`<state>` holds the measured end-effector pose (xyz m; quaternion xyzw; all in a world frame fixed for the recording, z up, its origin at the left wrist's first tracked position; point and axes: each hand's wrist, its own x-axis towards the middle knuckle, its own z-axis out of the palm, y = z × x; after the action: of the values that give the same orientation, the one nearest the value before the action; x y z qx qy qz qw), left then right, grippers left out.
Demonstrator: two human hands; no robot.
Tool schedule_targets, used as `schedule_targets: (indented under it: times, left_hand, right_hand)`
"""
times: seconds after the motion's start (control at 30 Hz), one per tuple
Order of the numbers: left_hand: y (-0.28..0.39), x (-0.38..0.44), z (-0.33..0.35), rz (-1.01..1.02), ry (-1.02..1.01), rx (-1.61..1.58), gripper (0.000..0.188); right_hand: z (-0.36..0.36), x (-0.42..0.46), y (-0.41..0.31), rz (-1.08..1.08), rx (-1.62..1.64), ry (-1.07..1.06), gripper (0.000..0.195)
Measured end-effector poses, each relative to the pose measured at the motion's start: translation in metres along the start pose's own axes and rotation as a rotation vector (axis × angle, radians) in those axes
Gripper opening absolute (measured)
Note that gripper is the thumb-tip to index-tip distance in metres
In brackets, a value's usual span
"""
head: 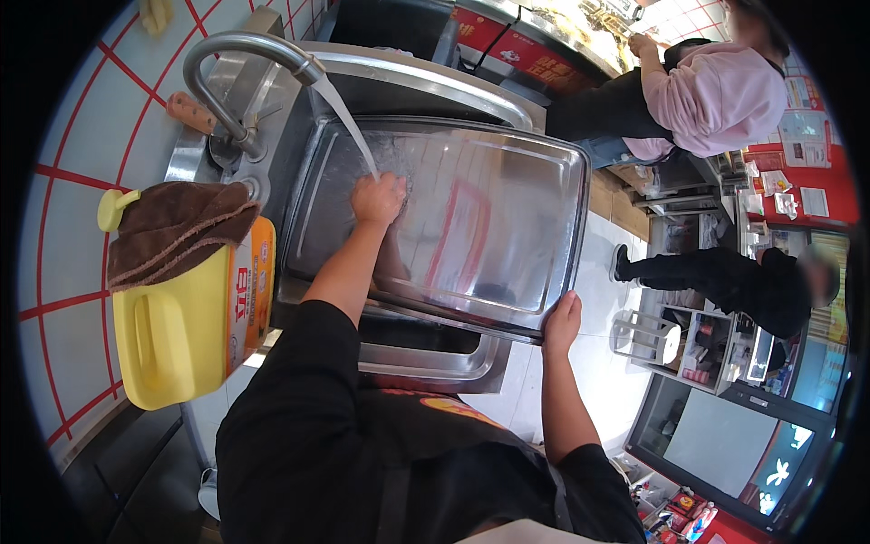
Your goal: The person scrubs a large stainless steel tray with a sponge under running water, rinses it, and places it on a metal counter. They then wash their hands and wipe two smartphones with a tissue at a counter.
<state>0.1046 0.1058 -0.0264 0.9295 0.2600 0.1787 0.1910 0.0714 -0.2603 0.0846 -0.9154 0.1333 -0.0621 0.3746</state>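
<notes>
A large rectangular metal tray lies tilted across the stainless steel sink. Its raised rim passes over the sink's near edge. My right hand grips the tray's near right corner, thumb on the rim. My left hand is on the tray's inner face with the fingers curled, under running water from a curved metal faucet. Whether something is under those fingers cannot be seen. Water spreads over the tray around this hand.
Left of the sink stands a yellow jug with a brown cloth draped over it. A handled utensil lies behind the faucet. One person stands at a counter at upper right; another is farther off, near a white stool.
</notes>
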Motion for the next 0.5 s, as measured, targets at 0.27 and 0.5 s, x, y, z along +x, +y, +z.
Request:
schedule_targets:
  times: [0.27,0.5]
  left_hand:
    - [0.004,0.023,-0.022,-0.142,-0.349,0.032,0.025]
    - [-0.009,0.086,-0.05,-0.216,-0.165,-0.056,0.033]
  right_hand:
    - [-0.004,-0.003,-0.012,0.048,-0.125,-0.016,0.041]
    - [-0.001,-0.004,-0.019,-0.008,-0.088,0.007,0.041]
